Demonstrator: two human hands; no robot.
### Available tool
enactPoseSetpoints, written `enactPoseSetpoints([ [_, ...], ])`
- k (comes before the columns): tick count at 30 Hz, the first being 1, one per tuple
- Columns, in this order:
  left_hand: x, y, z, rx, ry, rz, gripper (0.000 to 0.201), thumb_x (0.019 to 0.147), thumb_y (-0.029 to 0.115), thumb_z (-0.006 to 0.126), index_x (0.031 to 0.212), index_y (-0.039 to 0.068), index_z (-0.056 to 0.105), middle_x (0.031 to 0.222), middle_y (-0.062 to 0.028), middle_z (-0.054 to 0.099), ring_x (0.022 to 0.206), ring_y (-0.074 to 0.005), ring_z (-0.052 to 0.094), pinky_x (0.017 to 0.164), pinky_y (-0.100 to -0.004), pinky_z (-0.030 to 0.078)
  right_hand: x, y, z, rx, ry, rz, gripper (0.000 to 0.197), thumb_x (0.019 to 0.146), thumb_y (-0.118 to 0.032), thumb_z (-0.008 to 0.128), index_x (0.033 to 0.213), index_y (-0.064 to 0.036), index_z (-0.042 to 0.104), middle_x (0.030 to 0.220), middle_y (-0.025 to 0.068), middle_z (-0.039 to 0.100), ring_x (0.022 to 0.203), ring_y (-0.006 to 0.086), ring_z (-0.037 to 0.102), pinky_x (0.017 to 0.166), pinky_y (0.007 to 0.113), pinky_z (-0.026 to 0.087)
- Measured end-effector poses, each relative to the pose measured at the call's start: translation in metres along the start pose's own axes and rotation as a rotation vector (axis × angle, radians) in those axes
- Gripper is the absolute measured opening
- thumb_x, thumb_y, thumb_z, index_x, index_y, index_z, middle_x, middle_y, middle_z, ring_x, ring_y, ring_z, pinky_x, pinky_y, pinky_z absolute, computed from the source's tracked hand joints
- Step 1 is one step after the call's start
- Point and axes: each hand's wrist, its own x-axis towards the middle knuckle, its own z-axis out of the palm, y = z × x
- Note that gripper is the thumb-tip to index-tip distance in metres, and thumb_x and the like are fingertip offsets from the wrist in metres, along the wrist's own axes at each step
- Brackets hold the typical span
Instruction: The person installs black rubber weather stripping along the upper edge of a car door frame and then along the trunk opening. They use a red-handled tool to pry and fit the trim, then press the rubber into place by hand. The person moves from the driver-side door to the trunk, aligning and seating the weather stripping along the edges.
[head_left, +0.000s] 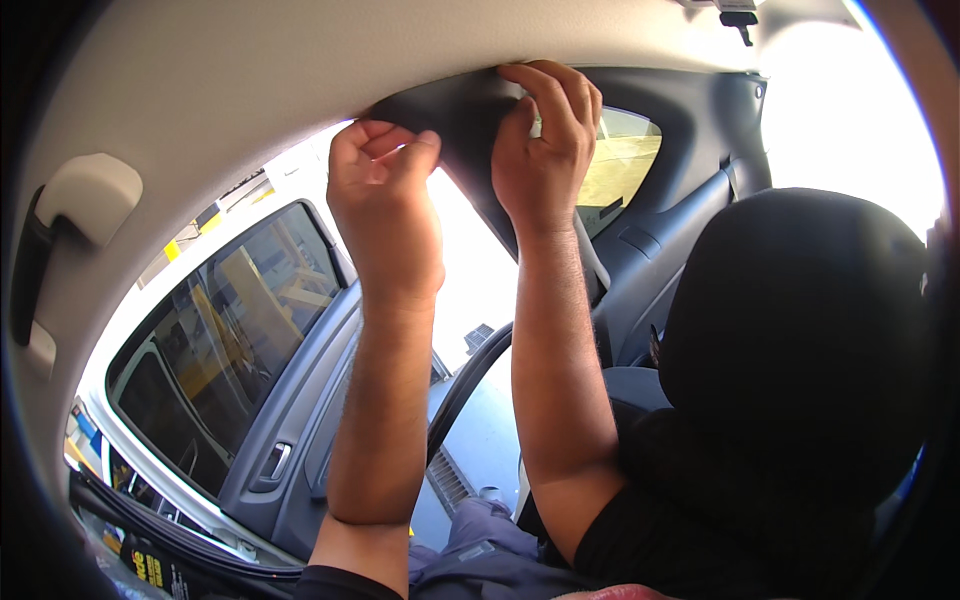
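Pillar trim of smooth black plastic (460,115) adjoins the beige fabric headliner (300,60). Just below the headliner, the left hand (387,205) curls, its grip indeterminable; the right hand (548,165) rests bent fingers, thumb apart. Light, even pressure probably protects the trim.

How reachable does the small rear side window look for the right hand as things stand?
Probably yes: the right hand is up at the dark trim panel, beside the window, with nothing visible between them, though depth is hard to judge.
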Motion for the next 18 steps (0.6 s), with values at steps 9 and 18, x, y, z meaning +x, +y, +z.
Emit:
enactPoseSetpoints([
  [9,0.004,-0.009,0.001,0.025,-0.002,0.175,0.030,0.092,0.007,0.077,0.112,-0.002,0.057,0.099,-0.0098,0.064,0.095,-0.0167,0.063,0.087,-0.0322,0.052,-0.006,-0.010,0.002,-0.015,-0.074,0.072,0.036,0.088,0.004,0.058,0.121,-0.0062,0.068,0.121,0.0146,0.063,0.119,0.0326,0.058,0.105,0.044,0.046],
  [18,0.012,-0.010,0.008,-0.005,0.089,0.052,0.027,0.093,0.021,0.084,0.102,0.003,0.066,0.100,-0.0114,0.071,0.096,-0.0213,0.070,0.088,-0.0373,0.059,-0.036,-0.006,-0.042,0.074,-0.382,0.584,0.081,0.086,-0.044,0.082,0.147,-0.0010,0.050,0.137,0.0246,0.056,0.129,0.0392,0.056,0.110,0.051,0.044],
])
